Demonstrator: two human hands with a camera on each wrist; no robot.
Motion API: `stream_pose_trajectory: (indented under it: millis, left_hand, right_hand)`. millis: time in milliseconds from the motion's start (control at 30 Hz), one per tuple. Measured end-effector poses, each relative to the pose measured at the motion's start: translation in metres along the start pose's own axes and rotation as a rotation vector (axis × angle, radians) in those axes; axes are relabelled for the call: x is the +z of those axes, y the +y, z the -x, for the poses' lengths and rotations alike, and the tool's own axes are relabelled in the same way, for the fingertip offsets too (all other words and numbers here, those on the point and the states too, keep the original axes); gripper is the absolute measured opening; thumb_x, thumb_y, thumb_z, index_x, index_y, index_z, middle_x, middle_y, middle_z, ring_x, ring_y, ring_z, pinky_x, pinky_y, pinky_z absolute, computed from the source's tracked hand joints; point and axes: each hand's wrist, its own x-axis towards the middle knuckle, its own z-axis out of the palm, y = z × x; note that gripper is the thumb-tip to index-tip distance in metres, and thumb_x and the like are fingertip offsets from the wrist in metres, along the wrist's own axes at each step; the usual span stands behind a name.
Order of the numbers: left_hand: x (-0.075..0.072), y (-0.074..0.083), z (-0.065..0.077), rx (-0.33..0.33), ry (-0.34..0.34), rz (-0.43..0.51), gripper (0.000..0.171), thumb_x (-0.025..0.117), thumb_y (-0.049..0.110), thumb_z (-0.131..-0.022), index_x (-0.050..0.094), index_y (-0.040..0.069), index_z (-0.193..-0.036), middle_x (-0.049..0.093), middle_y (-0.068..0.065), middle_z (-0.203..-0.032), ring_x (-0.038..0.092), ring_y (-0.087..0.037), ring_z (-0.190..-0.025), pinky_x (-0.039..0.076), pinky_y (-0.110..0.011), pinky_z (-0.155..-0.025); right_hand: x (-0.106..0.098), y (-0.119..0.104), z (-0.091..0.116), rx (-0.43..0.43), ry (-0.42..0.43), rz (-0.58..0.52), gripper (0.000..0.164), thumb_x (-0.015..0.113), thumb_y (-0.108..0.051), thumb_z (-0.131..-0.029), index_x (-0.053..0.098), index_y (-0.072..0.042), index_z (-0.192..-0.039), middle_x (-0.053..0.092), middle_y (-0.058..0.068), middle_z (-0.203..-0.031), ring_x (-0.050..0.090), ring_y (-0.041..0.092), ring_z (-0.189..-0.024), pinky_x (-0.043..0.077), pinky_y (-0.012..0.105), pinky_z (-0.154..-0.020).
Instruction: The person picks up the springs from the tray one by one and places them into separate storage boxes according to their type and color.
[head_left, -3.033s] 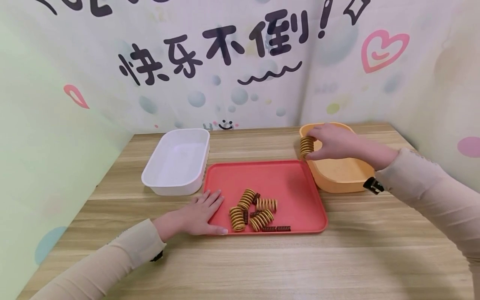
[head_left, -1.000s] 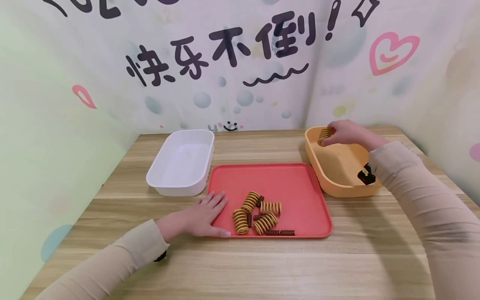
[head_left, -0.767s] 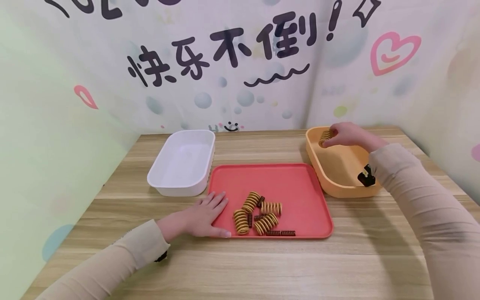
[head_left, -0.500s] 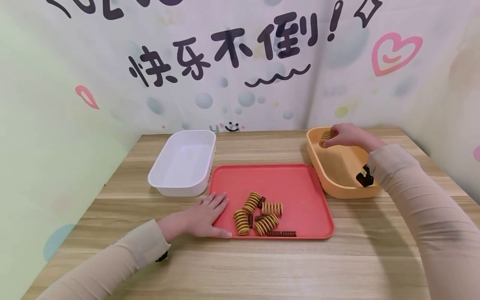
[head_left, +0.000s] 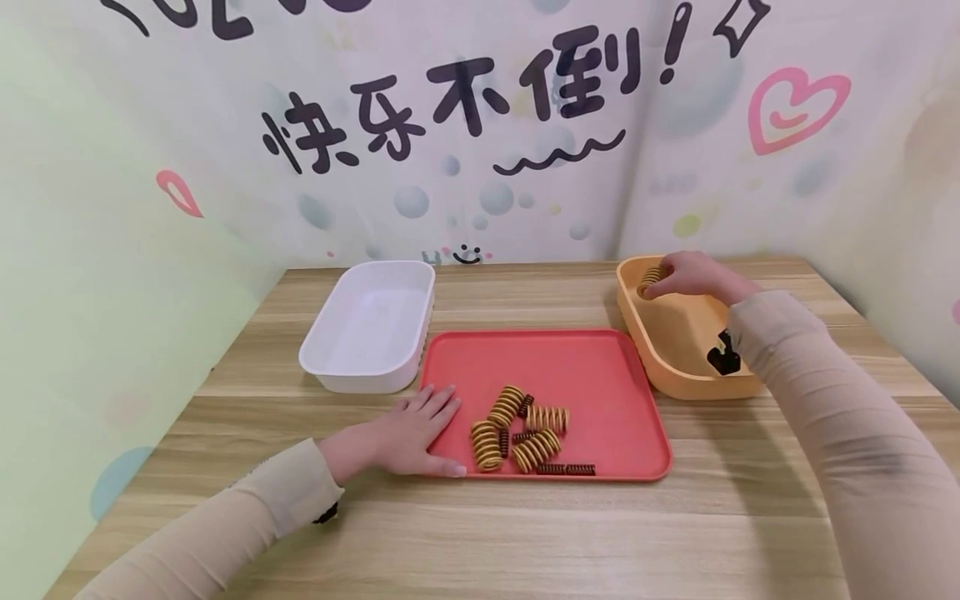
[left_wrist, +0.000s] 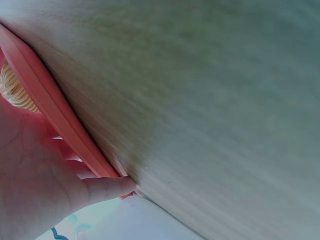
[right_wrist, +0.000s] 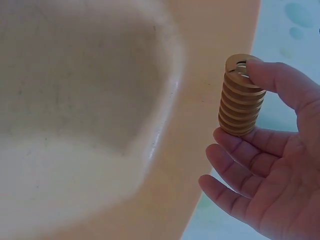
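Observation:
My right hand [head_left: 696, 275] pinches a thick yellow-brown coil spring [right_wrist: 241, 97] by its ends, thumb on one end and fingertips on the other. The spring is inside the back left part of the orange bin [head_left: 678, 385], near its wall. In the head view, my left hand [head_left: 412, 431] lies spread over the near left corner of the red tray [head_left: 592, 375], its thumb along the front rim. Beside it on the tray sit several large yellow springs [head_left: 486, 446] and several small dark springs [head_left: 581, 470], grouped loosely together.
A white bin [head_left: 367, 382] stands behind the left hand, touching or close to the tray's left side. The orange bin is at the tray's right. A printed cloth [head_left: 525, 200] hangs behind the wooden table [head_left: 525, 542].
The right hand has carried the large spring from above the orange bin's left rim inward, then slightly lower. My left hand has kept its place on the tray. The view has shifted slightly.

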Motion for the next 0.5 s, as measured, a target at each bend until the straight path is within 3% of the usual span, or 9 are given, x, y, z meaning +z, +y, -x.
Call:
stream_pose_trajectory:
  millis: [500]
  left_hand:
    - [0.000, 0.001, 0.000, -0.018, -0.006, -0.001, 0.096, 0.046, 0.069, -0.079, 0.014, 0.009, -0.147, 0.005, -0.009, -0.154, 0.000, -0.034, -0.140, 0.014, -0.056, -0.108]
  right_hand:
    - [0.016, 0.016, -0.011, -0.005, -0.024, -0.041, 0.029, 0.069, -0.028, -0.076, 0.056, -0.003, -0.074, 0.050, 0.002, -0.066, 0.042, 0.016, -0.060, 0.034, 0.029, -0.056]
